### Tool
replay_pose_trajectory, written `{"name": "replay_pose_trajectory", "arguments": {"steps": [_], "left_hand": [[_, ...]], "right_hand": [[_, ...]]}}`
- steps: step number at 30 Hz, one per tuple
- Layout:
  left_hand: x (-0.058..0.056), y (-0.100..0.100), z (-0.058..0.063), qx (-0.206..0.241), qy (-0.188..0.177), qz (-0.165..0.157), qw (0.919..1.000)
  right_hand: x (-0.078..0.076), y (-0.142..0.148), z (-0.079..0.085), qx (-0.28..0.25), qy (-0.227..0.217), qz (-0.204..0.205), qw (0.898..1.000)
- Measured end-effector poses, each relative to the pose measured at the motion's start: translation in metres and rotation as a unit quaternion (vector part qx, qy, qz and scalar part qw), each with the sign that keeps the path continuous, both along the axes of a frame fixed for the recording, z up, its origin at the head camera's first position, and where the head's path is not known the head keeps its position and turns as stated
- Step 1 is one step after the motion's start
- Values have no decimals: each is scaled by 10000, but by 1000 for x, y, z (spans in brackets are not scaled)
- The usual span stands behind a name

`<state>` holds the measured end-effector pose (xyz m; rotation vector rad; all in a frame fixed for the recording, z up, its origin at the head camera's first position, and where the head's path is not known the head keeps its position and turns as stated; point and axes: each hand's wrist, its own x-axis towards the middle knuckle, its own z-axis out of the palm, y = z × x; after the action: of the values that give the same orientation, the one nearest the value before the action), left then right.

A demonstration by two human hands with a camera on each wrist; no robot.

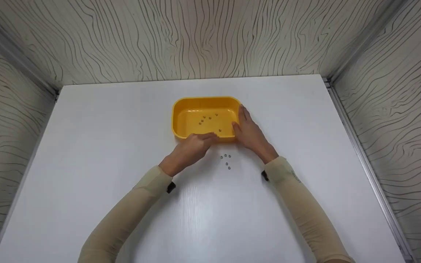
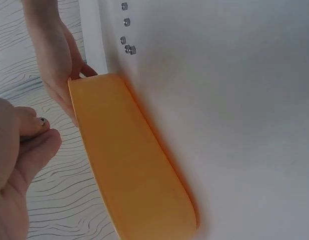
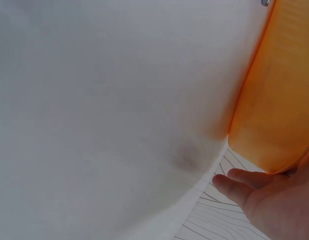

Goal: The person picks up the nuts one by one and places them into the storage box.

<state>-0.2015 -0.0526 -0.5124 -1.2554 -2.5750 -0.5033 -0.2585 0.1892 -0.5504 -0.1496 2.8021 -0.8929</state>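
— Head view: where are the hands?
— Left hand (image 1: 192, 146) pinches a small nut (image 2: 42, 120) over the yellow tray's (image 1: 181, 120) near rim; right hand (image 1: 249, 133) lies flat against its right wall, fingers straight.
— Other nuts?
— Loose nuts (image 1: 227, 160) lie just before the tray.

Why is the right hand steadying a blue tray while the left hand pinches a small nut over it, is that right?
The colour is wrong: the tray is yellow, as the head view shows. The rest stands: the right hand rests against its side, and the left hand pinches a small nut at its near rim.
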Motion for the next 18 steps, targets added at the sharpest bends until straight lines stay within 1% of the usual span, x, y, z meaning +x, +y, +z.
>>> {"name": "replay_pose_trajectory", "arguments": {"steps": [2,4,6,8,11,18], "left_hand": [[-5,0,0,427,-430,101,9981],[-9,1,0,840,-863,272,9923],[-13,1,0,1260,-1297,478,9823],[-16,1,0,1620,-1640,681,9707],[-20,1,1,2083,-1999,913,9531],[-27,3,7,2639,-2540,1478,9187]], "right_hand": [[0,0,-1,-2,3,-17,10000],[0,0,-1,-27,-32,-33,10000],[0,-1,-1,-56,-73,-47,9999],[1,-1,-1,-72,-117,-56,9999],[1,-1,0,-53,-165,-70,9998],[0,-1,1,-5,-141,-77,9999]]}}
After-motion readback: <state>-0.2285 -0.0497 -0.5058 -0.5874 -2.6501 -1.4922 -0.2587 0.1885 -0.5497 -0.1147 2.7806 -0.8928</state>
